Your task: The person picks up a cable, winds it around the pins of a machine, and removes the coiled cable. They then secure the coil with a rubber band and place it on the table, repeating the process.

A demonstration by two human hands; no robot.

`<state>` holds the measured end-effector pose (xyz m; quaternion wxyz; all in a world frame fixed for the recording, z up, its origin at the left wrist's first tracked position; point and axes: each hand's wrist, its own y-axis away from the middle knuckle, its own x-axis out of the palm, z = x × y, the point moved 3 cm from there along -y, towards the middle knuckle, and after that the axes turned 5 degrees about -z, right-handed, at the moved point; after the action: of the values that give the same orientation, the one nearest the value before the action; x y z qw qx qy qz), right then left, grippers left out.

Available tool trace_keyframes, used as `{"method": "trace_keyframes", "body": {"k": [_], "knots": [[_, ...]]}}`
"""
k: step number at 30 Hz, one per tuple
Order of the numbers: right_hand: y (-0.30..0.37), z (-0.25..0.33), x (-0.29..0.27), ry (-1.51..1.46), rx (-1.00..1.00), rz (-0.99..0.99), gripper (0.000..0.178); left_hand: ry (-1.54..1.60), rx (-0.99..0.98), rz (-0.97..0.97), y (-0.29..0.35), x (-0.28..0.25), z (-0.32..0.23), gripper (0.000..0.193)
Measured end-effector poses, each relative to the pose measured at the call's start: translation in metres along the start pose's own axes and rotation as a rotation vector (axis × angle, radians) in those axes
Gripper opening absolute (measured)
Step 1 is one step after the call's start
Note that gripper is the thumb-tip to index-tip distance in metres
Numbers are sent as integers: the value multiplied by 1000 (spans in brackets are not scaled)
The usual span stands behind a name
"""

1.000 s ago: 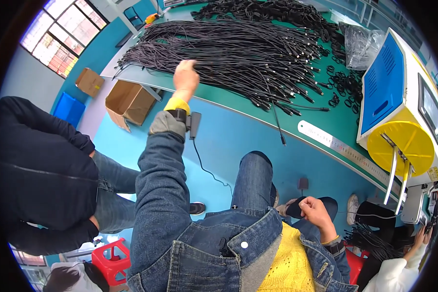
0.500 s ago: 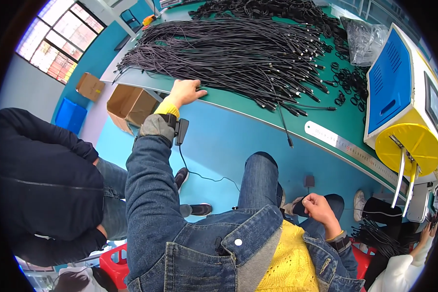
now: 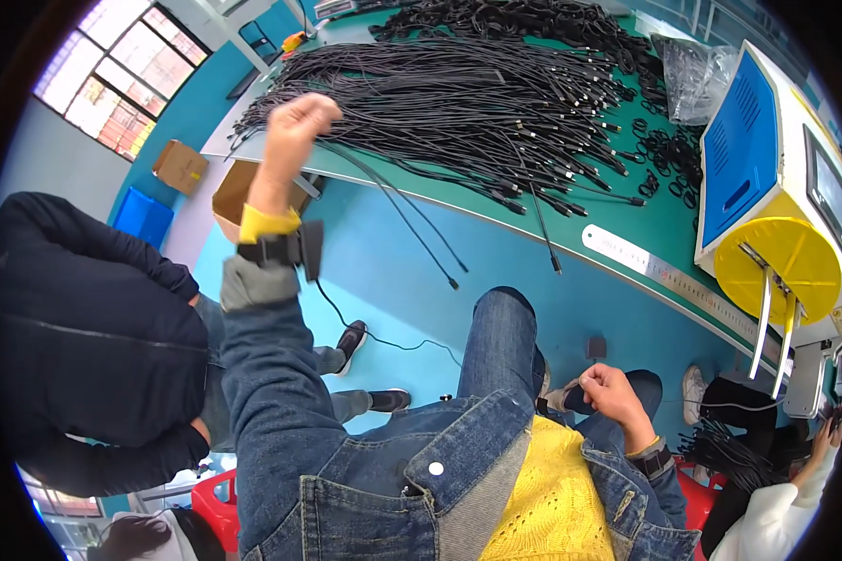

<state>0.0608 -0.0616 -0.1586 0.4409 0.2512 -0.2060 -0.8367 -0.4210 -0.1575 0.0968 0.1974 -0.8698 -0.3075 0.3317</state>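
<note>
A broad heap of black cables [image 3: 421, 103] with metal plug ends lies across the green table. Over its left end, my left hand [image 3: 295, 131] is raised, fingers curled closed. From that hand two loose black cables [image 3: 398, 201] trail out past the table's front edge, their tips hanging over the floor. My right hand [image 3: 616, 393] rests low near my thigh with its fingers pinched together; what they hold, if anything, cannot be made out.
A metal ruler [image 3: 646, 260] lies along the table edge beside a blue and white machine [image 3: 758, 159] with a yellow disc and two prongs. Black cable loops [image 3: 669, 154] and a clear plastic bag [image 3: 697, 79] are near it. A person [image 3: 94, 346] in dark clothes sits at left.
My left hand has lifted off the table's front edge and moved left and farther away, drawing two cables out of the heap. My right hand stays nearly still.
</note>
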Motion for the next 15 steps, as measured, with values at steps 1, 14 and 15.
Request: {"method": "trace_keyframes", "body": {"k": [1,14,15], "knots": [[1,0,0,4,-5,2,17,-26,17,38,17,16,-15,14],[69,75,-9,297,-900,-399,26,88,12,485,215,193,-140,2],[68,58,-11,246,-747,-281,22,244,-190,505,223,207,-141,4]]}}
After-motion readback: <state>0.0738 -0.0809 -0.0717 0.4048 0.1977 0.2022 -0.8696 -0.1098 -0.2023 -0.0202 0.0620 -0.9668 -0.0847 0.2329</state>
